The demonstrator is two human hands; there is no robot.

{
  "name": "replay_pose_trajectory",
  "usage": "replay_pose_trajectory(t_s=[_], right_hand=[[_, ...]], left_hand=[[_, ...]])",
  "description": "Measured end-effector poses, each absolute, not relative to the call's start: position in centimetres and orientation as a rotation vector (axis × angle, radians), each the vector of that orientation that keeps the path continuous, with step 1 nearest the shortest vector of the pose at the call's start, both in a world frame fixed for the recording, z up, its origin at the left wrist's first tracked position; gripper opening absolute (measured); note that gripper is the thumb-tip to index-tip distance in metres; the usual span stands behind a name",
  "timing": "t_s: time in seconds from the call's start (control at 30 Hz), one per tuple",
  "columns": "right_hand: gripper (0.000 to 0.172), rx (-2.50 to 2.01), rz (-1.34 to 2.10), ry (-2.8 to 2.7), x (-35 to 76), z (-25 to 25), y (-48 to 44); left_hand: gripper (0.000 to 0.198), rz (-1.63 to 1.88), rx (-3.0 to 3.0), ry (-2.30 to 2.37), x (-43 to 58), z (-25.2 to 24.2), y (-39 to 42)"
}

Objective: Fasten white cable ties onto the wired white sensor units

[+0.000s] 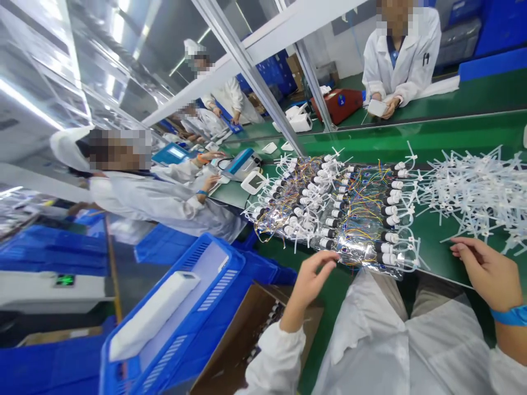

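Note:
My left hand is at the near edge of a clear plastic sheet or bag. Its thumb and fingertips come together there; whatever they grip is too small to make out. On the plastic lie rows of white-and-black cylindrical parts with thin coloured wires and white cable ties looped at their ends. My right hand, with a blue wristband, hovers at the table's near edge with fingers loosely curled and thumb apart, nothing visible in them. Just beyond it spreads a pile of loose white cable ties.
Left of me are a blue crate holding a long white object and an open cardboard box. A co-worker sits at my left; another is across the green bench. A metal post rises at the bench.

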State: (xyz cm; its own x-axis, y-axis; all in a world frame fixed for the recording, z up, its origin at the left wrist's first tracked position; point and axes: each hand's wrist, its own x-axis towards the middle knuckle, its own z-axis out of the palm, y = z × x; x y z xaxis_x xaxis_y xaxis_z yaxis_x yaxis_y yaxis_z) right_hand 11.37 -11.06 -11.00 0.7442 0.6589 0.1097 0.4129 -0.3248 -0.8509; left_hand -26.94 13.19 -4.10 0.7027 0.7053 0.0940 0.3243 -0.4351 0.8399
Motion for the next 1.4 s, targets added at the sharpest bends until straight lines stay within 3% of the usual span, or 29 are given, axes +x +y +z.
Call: replay_pose_trajectory(t_s=[0.33, 0.67, 0.87, 1.03, 1.4], right_hand=[[0.033, -1.941, 0.328, -0.833, 10.4, -9.6, -11.2], [0.033, -1.776, 0.437, -0.691, 11.2, -10.4, -11.2], [0.041, -1.644, 0.452, -0.64, 11.6, -9.5, -11.7], [0.04, -1.619, 0.433, -0.62, 11.8, -9.3, -12.0], [0.034, -1.593, 0.495, -0.577, 11.6, -8.8, -12.1]], left_hand=[[0.045, 0.521, 2.472, 0.862, -22.2, -6.1, 19.7], [0.035, 0.471, 2.461, 0.854, -22.3, -5.7, 19.2], [0.055, 0.25, 2.439, 0.807, -22.6, -4.2, 19.3], [0.06, 0.203, 2.446, 0.773, -22.4, -3.6, 19.7], [0.039, 0.366, 2.575, 0.728, -21.8, -4.1, 21.0]])
